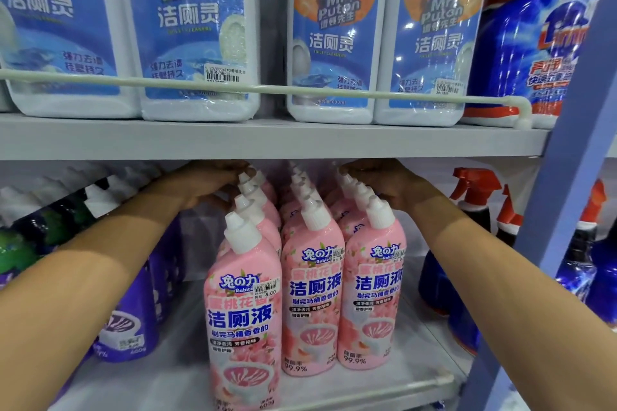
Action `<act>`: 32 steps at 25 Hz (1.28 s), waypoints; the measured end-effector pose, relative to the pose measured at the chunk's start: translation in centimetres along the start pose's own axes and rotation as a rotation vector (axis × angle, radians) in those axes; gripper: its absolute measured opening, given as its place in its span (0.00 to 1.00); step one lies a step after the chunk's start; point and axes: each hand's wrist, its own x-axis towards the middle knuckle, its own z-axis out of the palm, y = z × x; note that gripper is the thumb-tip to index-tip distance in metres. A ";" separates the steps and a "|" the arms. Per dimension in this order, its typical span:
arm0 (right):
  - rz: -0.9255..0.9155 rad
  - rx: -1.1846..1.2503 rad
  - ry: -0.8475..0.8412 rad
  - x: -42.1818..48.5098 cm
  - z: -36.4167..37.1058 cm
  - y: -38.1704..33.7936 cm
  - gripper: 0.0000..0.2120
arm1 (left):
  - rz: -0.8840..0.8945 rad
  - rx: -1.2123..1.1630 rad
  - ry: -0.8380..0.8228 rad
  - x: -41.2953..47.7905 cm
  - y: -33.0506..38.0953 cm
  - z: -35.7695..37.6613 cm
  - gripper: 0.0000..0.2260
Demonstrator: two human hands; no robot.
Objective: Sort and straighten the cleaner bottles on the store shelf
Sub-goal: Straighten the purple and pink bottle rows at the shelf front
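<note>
Pink toilet-cleaner bottles with white caps stand in three rows on the lower shelf (pixel 187 377). The front left bottle (pixel 245 310) sits further forward than the front middle bottle (pixel 312 304) and front right bottle (pixel 372 297). My left hand (pixel 207 182) reaches deep under the upper shelf, fingers on the caps at the back of the left row. My right hand (pixel 380 182) does the same at the back of the right row. Whether the fingers close around a bottle is hidden by the shelf edge and the caps.
Purple bottles (pixel 133 310) and dark green ones stand to the left. Blue spray bottles with red triggers (pixel 474 197) stand to the right beside the blue upright post (pixel 561 177). The upper shelf (pixel 267 140) holds white-and-blue cleaner packs behind a white rail (pixel 253 88).
</note>
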 end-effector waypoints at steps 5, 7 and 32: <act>-0.003 -0.021 0.011 0.0 0.1 -0.3 0.04 | 0.031 0.012 0.012 0.6 -0.6 -0.3 0.13; -0.012 -0.024 0.014 0.3 0.2 -0.1 0.04 | 0.056 0.009 -0.008 0.8 -0.7 -0.4 0.15; 0.095 -0.065 0.007 5.2 0.7 0.7 0.07 | -0.014 -0.044 0.117 5.0 -2.5 -0.8 0.08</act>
